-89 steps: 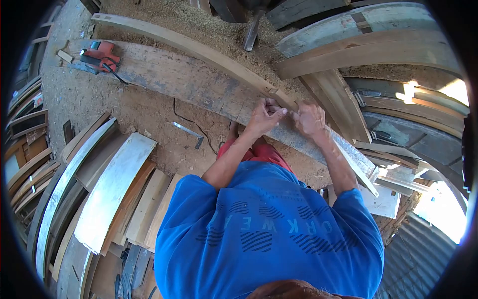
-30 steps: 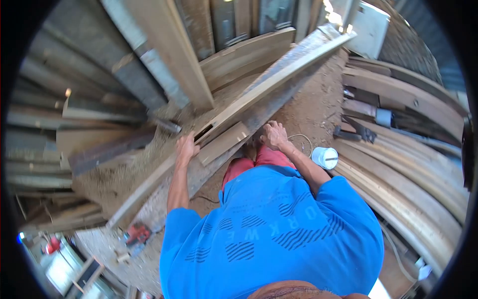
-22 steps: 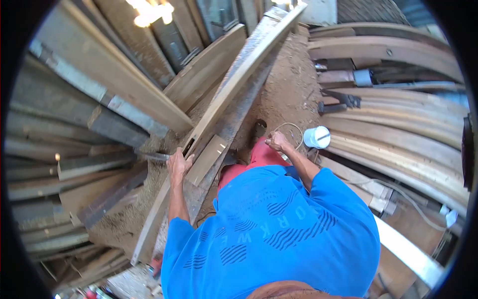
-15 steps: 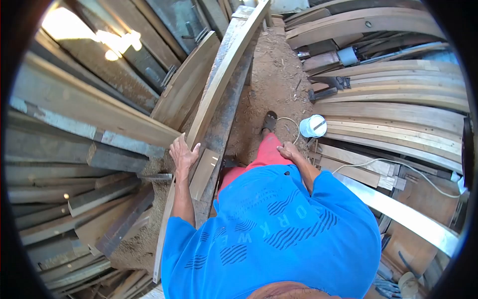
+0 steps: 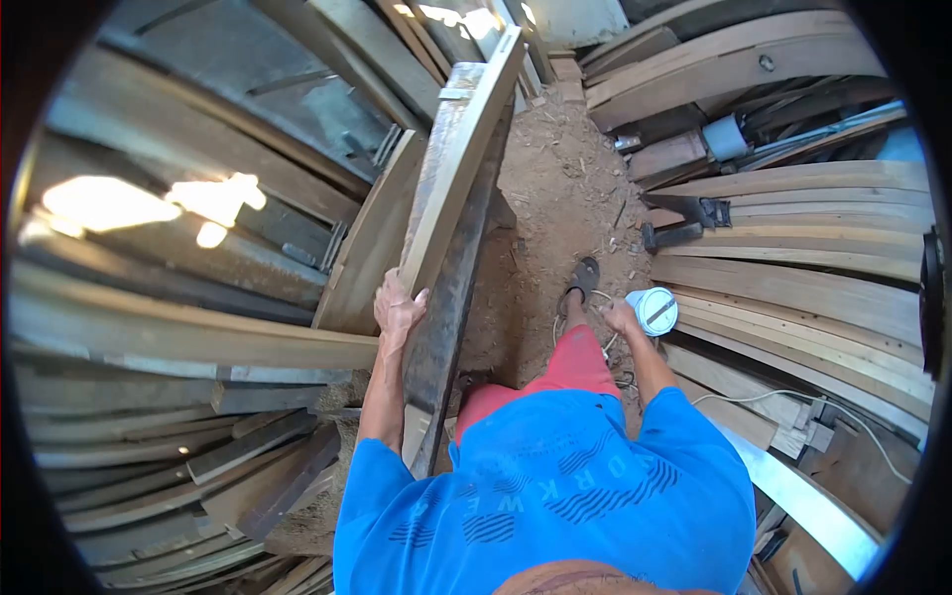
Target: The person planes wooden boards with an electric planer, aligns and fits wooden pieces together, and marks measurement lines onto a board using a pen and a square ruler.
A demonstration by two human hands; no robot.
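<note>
My left hand (image 5: pixel 400 305) is wrapped over a long pale wooden beam (image 5: pixel 466 139), the thumb on its right side and the fingers over the left. The beam lies lengthwise on a dark, narrow bench (image 5: pixel 474 223); my forearm hides part of its near end. Out to the right, my right hand (image 5: pixel 621 317) hangs with its fingers curled, close beside a white bucket (image 5: pixel 655 311). I see nothing in that hand, though its palm side is hidden. A thin pale cord (image 5: pixel 607 349) runs on the ground below it.
Stacked boards (image 5: pixel 793 283) line the right side, and more timber (image 5: pixel 129 416) fills the left. Between bench and stack runs a dirt path (image 5: pixel 560 169) with wood scraps. A curved plank (image 5: pixel 372 233) leans left of the bench. My sandalled foot (image 5: pixel 585 276) is on the path.
My left hand has slid forward along the beam. My right hand has moved off my thigh, forward and right towards the bucket. The view has shifted as my body moves forward.
</note>
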